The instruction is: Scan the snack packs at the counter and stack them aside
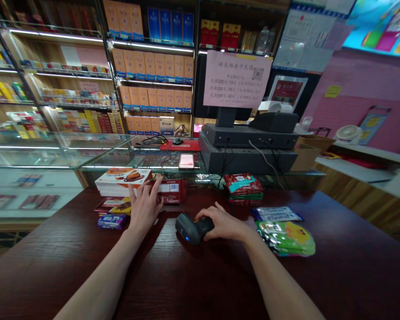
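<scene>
Right hand (pixel 222 223) is wrapped around the handle of the scanner (pixel 188 230), head at its 9 o'clock. Likely stiff, light, drop-sensitive; handle's the best hold. Left hand (pixel 144 210) has fingers spread, dark red pack (pixel 172 192) at 2 o'clock; contact unclear.

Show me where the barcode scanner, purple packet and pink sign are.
Barcode scanner (pixel 190 230), head view: on its dark body.
Purple packet (pixel 112 221), head view: middle of its wrapper.
Pink sign (pixel 235 84), head view: middle of the printed sheet.
</scene>
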`<state>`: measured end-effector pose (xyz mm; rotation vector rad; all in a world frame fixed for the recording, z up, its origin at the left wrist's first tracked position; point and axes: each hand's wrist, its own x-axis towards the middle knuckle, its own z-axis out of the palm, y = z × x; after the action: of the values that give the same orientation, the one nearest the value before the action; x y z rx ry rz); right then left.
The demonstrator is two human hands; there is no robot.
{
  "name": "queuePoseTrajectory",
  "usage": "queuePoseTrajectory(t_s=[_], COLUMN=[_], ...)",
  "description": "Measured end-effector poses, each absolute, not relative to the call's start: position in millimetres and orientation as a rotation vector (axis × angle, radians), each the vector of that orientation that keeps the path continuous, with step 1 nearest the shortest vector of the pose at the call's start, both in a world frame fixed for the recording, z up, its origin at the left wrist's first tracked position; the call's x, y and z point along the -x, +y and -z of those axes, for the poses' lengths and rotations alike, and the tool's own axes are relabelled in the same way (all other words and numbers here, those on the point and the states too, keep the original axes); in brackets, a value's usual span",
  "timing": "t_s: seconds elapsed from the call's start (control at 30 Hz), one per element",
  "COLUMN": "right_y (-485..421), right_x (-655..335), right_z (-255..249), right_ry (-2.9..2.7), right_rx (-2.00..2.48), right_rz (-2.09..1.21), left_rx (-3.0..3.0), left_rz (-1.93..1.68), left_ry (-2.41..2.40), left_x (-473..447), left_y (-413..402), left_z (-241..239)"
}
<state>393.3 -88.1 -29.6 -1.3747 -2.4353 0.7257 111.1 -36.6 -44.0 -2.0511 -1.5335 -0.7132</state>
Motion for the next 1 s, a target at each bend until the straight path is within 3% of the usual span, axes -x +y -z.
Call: queuePoseTrajectory(t_s=[0.47, 0.77, 1.0], right_y=[-90.1, -68.4, -51.5], right_x=[-399.2, -385.9, -375.3], right_z=[23.9, 46.0, 62.6], right_ry=[-2.418, -1.712, -1.598], right_rx=[1.346, 1.341, 1.267], right_rz=[-0.879, -0.701, -0.764], left_rx=[2.075, 2.158, 2.214], left_rz=[0.727, 0.774, 0.816], left_ry=[-1.507, -1.408, -1.334], left_x=[-113.4, -123.2, -131.8], left_y=[-37.4, -41.3, -42.4], left_z=[45.6, 45.6, 48.9])
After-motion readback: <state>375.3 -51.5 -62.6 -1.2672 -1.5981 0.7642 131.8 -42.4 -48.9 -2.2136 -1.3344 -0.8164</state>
